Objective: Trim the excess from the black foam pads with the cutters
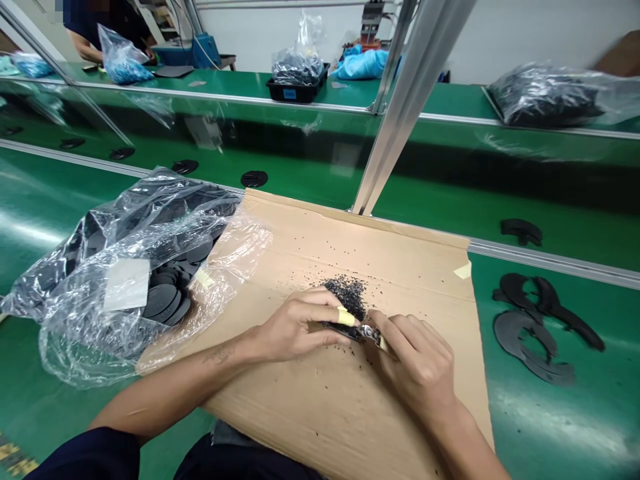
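Observation:
My left hand (pixel 313 323) pinches a thin black plastic piece (pixel 345 329) between thumb and fingers, with yellow tape wrapped round one finger. In my right hand (pixel 417 353) is a pair of small metal nippers (pixel 369 331), their jaws touching the black piece's right end. Much of the piece and the handles is hidden by my fingers. Just beyond lies a heap of tiny black scraps (pixel 347 293), with more scattered about it. Everything here is above a flat cardboard sheet (pixel 300 413).
A clear plastic bag (pixel 100 267) full of black discs (pixel 163 303) spreads at the left. Curved black parts (pixel 525 340) lie on the green bench (pixel 565 427) at right. A metal post (pixel 400 100) rises behind the cardboard. Across the bench, a person (pixel 110 30) works.

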A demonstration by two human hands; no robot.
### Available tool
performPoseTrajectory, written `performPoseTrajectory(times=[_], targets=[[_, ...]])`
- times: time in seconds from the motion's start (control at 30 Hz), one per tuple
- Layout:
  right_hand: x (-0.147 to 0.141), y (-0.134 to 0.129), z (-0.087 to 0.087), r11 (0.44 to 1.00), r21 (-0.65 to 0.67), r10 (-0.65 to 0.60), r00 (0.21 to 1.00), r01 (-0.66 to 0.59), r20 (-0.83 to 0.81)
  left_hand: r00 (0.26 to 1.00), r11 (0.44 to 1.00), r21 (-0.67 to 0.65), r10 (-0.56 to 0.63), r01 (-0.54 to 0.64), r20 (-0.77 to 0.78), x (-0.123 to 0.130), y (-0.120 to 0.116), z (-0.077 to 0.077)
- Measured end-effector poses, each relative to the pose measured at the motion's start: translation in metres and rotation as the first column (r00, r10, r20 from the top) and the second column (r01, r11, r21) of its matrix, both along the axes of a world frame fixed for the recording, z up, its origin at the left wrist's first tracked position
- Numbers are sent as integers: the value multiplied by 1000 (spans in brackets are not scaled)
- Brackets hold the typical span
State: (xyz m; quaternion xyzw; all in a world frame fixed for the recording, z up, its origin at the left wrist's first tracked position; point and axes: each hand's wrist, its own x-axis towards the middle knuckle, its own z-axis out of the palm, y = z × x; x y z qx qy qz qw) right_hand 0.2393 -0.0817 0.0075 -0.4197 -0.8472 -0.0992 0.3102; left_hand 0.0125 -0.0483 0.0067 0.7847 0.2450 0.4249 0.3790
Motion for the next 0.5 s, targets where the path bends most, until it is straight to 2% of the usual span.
performPoseTrajectory(times=[0.13, 0.33, 0.5], targets=[[0, 0, 0, 1000, -7, 11, 1000, -11, -28, 1000, 1000, 0, 0, 0, 0, 0, 0, 0], [-3, -2, -2, 990, -124, 50, 991, -66, -123, 1000, 1000, -1, -15, 15, 23, 1, -1, 0], [7, 0, -5, 988, -120, 71, 973, -100, -220, 998, 998, 50, 45, -43, -40, 4, 2, 3]])
